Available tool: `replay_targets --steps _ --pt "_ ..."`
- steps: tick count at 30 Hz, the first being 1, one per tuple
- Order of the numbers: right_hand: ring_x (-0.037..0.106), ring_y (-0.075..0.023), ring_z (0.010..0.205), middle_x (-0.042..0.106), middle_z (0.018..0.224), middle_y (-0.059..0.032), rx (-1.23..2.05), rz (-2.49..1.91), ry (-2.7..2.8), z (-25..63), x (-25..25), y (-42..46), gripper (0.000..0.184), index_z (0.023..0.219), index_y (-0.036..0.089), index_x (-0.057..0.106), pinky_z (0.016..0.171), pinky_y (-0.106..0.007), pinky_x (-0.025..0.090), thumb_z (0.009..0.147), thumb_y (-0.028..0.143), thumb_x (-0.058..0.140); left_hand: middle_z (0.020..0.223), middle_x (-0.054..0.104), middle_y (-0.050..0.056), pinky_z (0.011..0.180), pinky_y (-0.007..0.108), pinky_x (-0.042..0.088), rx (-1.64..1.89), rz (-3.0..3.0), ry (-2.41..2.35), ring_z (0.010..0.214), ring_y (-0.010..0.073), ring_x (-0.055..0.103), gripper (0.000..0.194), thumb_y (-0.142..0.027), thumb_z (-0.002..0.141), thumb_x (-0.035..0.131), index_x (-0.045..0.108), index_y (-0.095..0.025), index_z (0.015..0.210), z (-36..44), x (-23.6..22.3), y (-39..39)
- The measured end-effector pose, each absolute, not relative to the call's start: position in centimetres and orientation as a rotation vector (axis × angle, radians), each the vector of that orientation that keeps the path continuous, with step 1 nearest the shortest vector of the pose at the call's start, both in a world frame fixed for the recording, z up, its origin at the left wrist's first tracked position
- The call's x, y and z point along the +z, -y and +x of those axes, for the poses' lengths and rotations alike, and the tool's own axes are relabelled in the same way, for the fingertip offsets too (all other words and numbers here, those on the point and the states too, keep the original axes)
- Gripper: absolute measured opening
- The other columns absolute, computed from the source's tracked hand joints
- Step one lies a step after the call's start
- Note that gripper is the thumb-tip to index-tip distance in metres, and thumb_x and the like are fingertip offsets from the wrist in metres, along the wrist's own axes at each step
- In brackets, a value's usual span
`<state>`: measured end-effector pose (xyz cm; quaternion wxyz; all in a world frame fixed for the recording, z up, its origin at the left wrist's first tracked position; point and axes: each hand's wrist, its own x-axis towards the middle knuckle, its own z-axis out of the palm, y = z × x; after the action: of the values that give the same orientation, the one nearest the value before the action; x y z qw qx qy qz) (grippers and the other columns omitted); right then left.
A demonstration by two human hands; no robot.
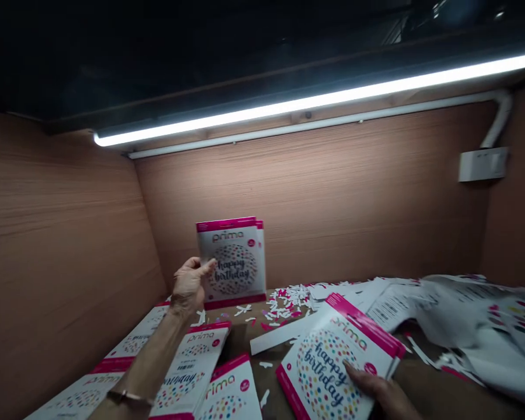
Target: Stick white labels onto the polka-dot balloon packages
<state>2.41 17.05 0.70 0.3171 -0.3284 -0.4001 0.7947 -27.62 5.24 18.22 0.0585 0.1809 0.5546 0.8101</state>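
Left grip (190,286) clamped on upright happy birthday packs (234,259), right grip (367,382) flat on another pack (328,367), can't tell if clamped.

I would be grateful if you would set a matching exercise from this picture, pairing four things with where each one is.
Things:
1. left hand
2. right hand
3. paper scraps
4. white wall box

Places:
A. on the back wall, at right
B. on a tilted birthday pack
C. at the edge of an upright birthday pack
D. scattered on the tabletop

Pairs: 1C, 2B, 3D, 4A
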Motion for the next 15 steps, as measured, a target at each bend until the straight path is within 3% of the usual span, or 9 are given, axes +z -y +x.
replay_targets --steps 4,6,11,15 --pt "0.060 -0.0340 0.094 0.070 0.083 -0.0127 2.082 -0.672 1.207 6.8 3.6 -19.1 0.049 0.083 0.010 0.069 0.090 -0.046 0.043 0.050 0.045 0.077 0.050 0.058 -0.007 0.045 0.020 0.044 2.292 0.638 -1.360 0.044 0.0094 0.053 0.036 -0.011 0.045 0.078 0.046 -0.016 0.059 -17.1 15.7 -7.6" --pt "0.056 -0.0325 0.101 0.070 0.091 -0.0118 2.004 -0.622 1.428 10.4 5.2 -19.9 0.040 0.079 0.012 0.071 0.096 -0.045 0.038 0.052 0.042 0.076 0.053 0.062 -0.004 0.048 0.023 0.046 2.205 0.686 -1.214 0.047 0.0112 0.055 0.034 -0.017 0.045 0.079 0.048 -0.016 0.059 -11.9 14.0 -8.1" --pt "0.060 -0.0293 0.086 0.070 0.080 -0.0027 1.854 -0.717 1.665 17.9 8.4 -18.2 0.029 0.076 0.018 0.070 0.076 -0.039 0.049 0.048 0.019 0.073 0.065 0.067 0.003 0.054 0.026 0.046 2.036 0.763 -0.991 0.055 0.0148 0.059 0.023 -0.023 0.057 0.075 0.058 -0.014 0.069 -1.9 9.9 -6.6" --pt "0.061 -0.0253 0.072 0.067 0.067 -0.0008 1.825 -0.760 1.728 20.0 7.7 -15.3 0.014 0.061 0.019 0.065 0.065 -0.034 0.050 0.047 0.017 0.065 0.066 0.067 0.001 0.054 0.024 0.044 2.039 0.626 -0.925 0.057 0.0136 0.059 0.019 -0.025 0.061 0.074 0.060 -0.017 0.071 1.7 6.5 -3.7"
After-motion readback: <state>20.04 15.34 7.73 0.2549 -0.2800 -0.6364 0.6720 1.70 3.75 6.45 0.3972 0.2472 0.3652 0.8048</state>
